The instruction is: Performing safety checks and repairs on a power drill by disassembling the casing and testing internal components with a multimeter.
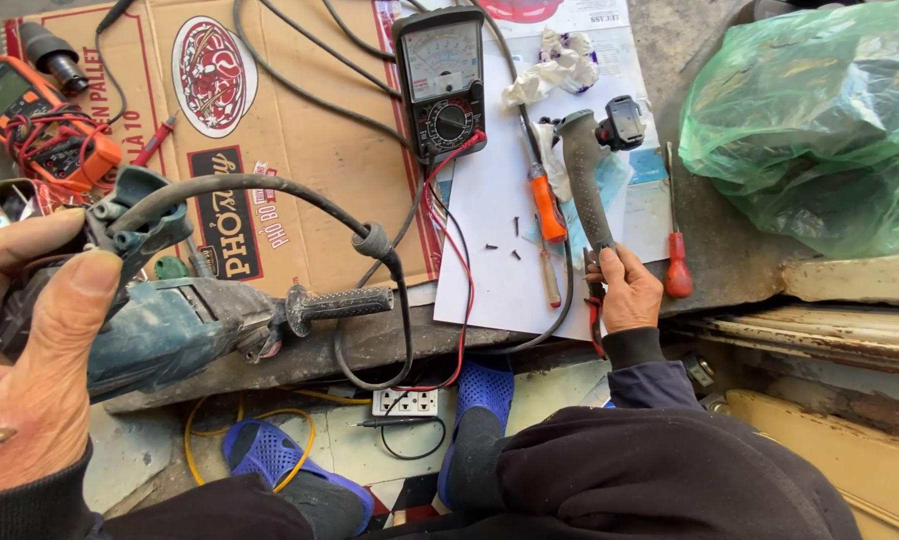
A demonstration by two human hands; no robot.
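The grinder [170, 325] is in the left hand [30, 370], close to the camera. The fingers of this hand are closed around its teal body at the rear end, with the thumb lying over the top, beside the open dark rear cap [135, 220]. The side handle [340, 302] of the grinder points away from the left hand toward the right hand. A black cord [270, 190] comes out of the cap and curves over to the right, then drops down between the two hands.

The right hand [625, 290] is well apart from the grinder. It is closed on the lower end of pliers [595, 175] with a grey grip; the tool stands up above the knuckles, on the white paper [490, 200].

Just left of the right hand lies an orange screwdriver [547, 205], and a few small black screws [505, 243] lie near it. Just right of this hand lies a red screwdriver [677, 270]. Above and between the hands stands a black analog meter [440, 80] with red and black leads. Above the left hand lies an orange clamp meter [40, 115] on the cardboard [300, 110]. A green plastic bag [810, 110] is far to the right of the right hand.
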